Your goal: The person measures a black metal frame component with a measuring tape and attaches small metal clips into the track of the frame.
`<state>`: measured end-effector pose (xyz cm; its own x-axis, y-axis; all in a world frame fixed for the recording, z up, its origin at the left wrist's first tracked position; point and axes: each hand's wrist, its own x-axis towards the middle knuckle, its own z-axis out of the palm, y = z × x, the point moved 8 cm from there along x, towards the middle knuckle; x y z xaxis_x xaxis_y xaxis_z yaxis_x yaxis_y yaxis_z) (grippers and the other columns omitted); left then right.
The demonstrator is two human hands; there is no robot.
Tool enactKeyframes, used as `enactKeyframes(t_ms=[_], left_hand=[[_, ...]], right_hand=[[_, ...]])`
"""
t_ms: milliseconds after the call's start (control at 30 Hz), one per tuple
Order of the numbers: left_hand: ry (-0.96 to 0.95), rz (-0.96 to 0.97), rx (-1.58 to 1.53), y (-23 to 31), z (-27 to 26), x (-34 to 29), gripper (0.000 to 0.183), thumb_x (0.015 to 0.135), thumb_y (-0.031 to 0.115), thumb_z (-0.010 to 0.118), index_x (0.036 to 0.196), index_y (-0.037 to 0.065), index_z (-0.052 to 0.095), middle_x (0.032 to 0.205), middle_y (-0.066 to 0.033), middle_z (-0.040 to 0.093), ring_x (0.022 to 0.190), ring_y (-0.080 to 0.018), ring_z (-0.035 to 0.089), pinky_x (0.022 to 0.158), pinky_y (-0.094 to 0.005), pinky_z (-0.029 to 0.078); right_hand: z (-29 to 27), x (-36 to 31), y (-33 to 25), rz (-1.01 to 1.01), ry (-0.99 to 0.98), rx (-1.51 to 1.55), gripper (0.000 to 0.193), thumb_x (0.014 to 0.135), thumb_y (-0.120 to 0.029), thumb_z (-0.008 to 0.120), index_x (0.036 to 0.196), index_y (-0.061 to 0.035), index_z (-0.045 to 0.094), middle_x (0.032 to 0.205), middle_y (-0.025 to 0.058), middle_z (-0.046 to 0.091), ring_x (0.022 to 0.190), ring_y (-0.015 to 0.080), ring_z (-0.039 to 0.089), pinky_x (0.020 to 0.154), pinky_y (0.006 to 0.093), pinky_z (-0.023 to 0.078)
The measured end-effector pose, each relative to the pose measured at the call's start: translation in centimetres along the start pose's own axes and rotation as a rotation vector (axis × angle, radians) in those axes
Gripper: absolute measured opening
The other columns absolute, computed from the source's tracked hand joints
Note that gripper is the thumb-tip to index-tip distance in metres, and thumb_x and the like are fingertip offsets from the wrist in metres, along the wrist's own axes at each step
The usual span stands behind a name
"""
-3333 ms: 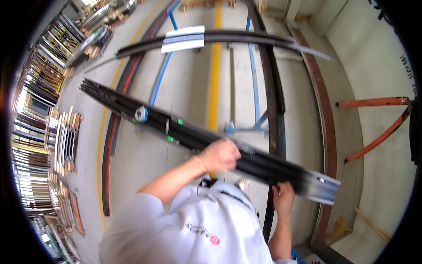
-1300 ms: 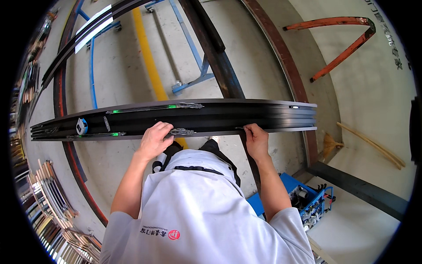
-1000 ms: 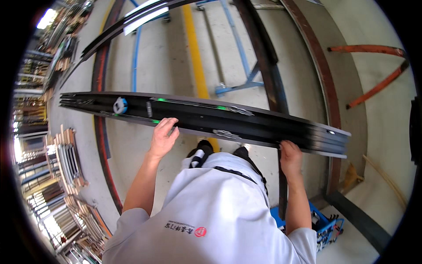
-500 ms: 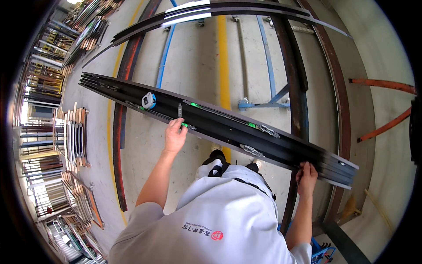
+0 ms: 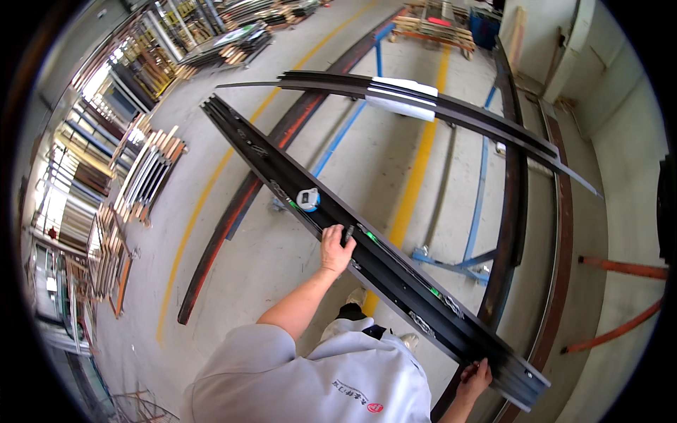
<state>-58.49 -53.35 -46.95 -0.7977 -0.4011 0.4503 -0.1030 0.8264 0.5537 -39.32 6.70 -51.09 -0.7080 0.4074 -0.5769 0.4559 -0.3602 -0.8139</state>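
A long black metal profile point(image 5: 384, 271) with channels lies slanting from far left to near right across the supports. Inside its channel rests a white and blue tape measure point(image 5: 308, 199). My left hand point(image 5: 337, 248) reaches over the near edge of the profile, its thumb and fingers closed about the lower end of a short dark bar-like piece point(image 5: 349, 231). Near the profile's right end, my right hand point(image 5: 476, 381) grips the near edge with bent fingers; its underside is hidden. Chain-like metal fittings point(image 5: 422, 323) and small green pieces point(image 5: 370, 235) lie along the channels.
Beyond lies a second dark profile bundle point(image 5: 486, 127) with a white wrap point(image 5: 403, 97). Dark support beams point(image 5: 290, 130) and blue struts point(image 5: 338, 141) stand below. Stacked frames point(image 5: 147, 176) are on the left; orange bars point(image 5: 620, 268) jut out at right.
My view has swung, so the profile appears steeper and lower right. My left fingers have come further over the edge around the dark piece. My right hand stays near the right end.
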Motion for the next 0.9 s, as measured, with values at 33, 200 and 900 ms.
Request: enactKeyframes(t_ms=[33, 200, 900], left_hand=[[0.003, 0.003, -0.001, -0.2, -0.6, -0.3, 0.045, 0.080, 0.020, 0.075, 0.115, -0.005, 0.062, 0.116, -0.0205, 0.064, 0.112, -0.0395, 0.057, 0.100, -0.0467, 0.049], [-0.041, -0.048, -0.048, 0.5, 0.9, -0.4, 0.047, 0.079, 0.021, 0.077, 0.115, -0.006, 0.063, 0.116, -0.0191, 0.065, 0.111, -0.0381, 0.057, 0.100, -0.0452, 0.049], [-0.127, -0.050, -0.013, -4.9, 3.6, 0.0, 0.043, 0.087, 0.023, 0.078, 0.121, -0.002, 0.070, 0.124, -0.0171, 0.069, 0.118, -0.0321, 0.063, 0.103, -0.0413, 0.048]], right_hand=[[0.3, 0.2, 0.4, 0.013, 0.035, 0.140, 0.020, 0.102, -0.023, 0.066, 0.094, -0.0043, 0.062, 0.074, 0.0072, 0.065, 0.060, 0.0160, 0.060, 0.052, 0.0265, 0.047], [1.6, -3.7, -0.4, -0.167, -0.112, 0.324, 0.021, 0.103, -0.022, 0.066, 0.108, -0.0017, 0.065, 0.091, 0.0101, 0.068, 0.078, 0.0165, 0.064, 0.067, 0.0258, 0.053], [1.5, -1.6, -0.3, 0.090, 0.005, 0.378, 0.019, 0.103, -0.017, 0.063, 0.093, -0.0004, 0.067, 0.076, 0.0135, 0.072, 0.059, 0.0211, 0.065, 0.054, 0.0326, 0.052]])
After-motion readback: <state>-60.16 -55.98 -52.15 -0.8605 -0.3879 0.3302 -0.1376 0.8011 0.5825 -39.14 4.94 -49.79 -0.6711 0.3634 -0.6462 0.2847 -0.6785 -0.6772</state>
